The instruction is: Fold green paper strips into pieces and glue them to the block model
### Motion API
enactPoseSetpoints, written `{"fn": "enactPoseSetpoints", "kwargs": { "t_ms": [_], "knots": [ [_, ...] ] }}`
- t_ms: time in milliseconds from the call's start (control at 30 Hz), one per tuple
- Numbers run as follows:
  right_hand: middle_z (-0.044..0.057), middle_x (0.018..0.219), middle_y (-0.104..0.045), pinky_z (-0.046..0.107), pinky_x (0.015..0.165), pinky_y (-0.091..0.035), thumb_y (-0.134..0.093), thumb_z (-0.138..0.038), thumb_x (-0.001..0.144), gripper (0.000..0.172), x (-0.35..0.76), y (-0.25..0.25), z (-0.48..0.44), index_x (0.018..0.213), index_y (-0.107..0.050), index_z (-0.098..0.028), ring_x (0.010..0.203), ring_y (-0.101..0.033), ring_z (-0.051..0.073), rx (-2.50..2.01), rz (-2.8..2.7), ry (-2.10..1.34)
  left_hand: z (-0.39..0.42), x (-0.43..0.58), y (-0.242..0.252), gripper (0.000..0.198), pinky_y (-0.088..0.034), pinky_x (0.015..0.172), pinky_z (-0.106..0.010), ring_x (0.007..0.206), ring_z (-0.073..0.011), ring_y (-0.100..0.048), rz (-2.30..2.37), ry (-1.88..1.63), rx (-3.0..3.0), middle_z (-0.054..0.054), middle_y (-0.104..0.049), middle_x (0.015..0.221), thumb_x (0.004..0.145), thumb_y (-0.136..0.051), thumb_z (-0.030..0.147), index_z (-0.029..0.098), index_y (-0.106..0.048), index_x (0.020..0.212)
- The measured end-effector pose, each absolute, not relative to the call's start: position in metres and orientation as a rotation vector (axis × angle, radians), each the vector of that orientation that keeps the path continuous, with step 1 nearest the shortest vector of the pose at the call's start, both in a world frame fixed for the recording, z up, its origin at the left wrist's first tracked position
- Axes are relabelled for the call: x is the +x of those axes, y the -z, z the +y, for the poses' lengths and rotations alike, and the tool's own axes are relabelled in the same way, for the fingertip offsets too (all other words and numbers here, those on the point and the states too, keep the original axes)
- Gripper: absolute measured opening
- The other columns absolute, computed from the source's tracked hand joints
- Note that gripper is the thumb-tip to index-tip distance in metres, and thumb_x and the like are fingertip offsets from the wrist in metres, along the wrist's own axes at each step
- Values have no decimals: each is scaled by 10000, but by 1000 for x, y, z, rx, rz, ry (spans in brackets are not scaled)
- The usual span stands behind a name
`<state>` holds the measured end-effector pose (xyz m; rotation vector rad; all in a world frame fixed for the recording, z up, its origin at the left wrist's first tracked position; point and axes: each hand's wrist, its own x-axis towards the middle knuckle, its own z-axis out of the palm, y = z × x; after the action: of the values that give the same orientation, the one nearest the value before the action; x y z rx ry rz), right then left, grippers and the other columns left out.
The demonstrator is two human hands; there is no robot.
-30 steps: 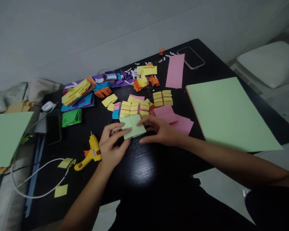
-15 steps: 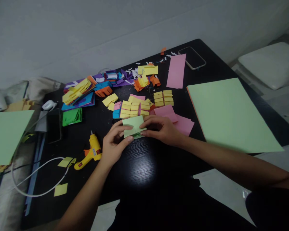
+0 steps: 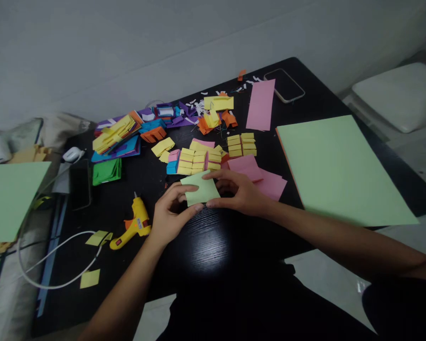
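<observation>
Both of my hands hold a small light-green paper square [image 3: 200,189] just above the black table [image 3: 206,246]. My left hand [image 3: 170,214] pinches its left and lower edge with thumb and fingers. On the right edge, my right hand [image 3: 236,192] grips it with curled fingers. The paper is tilted and looks partly folded. Just behind it lie rows of small folded yellow, pink and blue paper pieces [image 3: 195,161]. Pink sheets [image 3: 259,177] lie under my right hand.
A yellow glue gun [image 3: 133,227] with a white cable [image 3: 53,265] lies to the left. Large green sheets [image 3: 337,170] cover the right side. Piles of coloured paper [image 3: 120,137], a pink strip [image 3: 260,104] and a phone [image 3: 283,85] sit at the back.
The green square was lying flat under my fingers; it has been folded over and lifted, and now sits tilted between both hands. My hands drew a little closer together.
</observation>
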<state>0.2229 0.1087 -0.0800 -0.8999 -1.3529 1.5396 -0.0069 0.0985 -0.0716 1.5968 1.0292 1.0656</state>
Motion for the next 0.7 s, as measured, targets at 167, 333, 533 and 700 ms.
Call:
{"fn": "enactPoseSetpoints", "kwargs": {
  "t_ms": [167, 333, 533, 700],
  "knots": [
    [45, 1195, -671, 305, 747, -605, -972, -294, 679, 634, 223, 79, 109, 1256, -710, -269, 817, -663, 134, -877, -1394, -1520, 99, -7, 70, 208, -529, 672, -231, 756, -132, -638, 1093, -1074, 1680, -29, -717, 922, 858, -835, 278, 222, -793, 1054],
    [-12, 841, -688, 278, 666, -556, -932, -383, 745, 467, 223, 80, 108, 1145, -746, -232, 735, -650, 141, -916, -1370, -1534, 98, -8, 71, 118, -493, 628, -244, 675, -130, -618, 1173, -1073, 1770, -18, -724, 806, 920, -765, 316, 204, -801, 911],
    [8, 820, -733, 287, 645, -521, -893, -422, 789, 286, 219, 84, 106, 942, -791, -203, 700, -639, 142, -991, -1377, -1432, 96, -7, 70, 154, -479, 584, -224, 603, -110, -604, 1227, -1075, 1827, 16, -703, 706, 917, -752, 282, 195, -757, 790],
    [26, 864, -782, 316, 718, -558, -887, -429, 792, 254, 219, 83, 108, 889, -806, -209, 787, -692, 172, -1018, -1288, -1404, 96, -5, 70, 153, -460, 554, -210, 597, -101, -586, 1162, -1101, 1745, 19, -690, 704, 892, -777, 258, 195, -720, 765]
  ]
}}
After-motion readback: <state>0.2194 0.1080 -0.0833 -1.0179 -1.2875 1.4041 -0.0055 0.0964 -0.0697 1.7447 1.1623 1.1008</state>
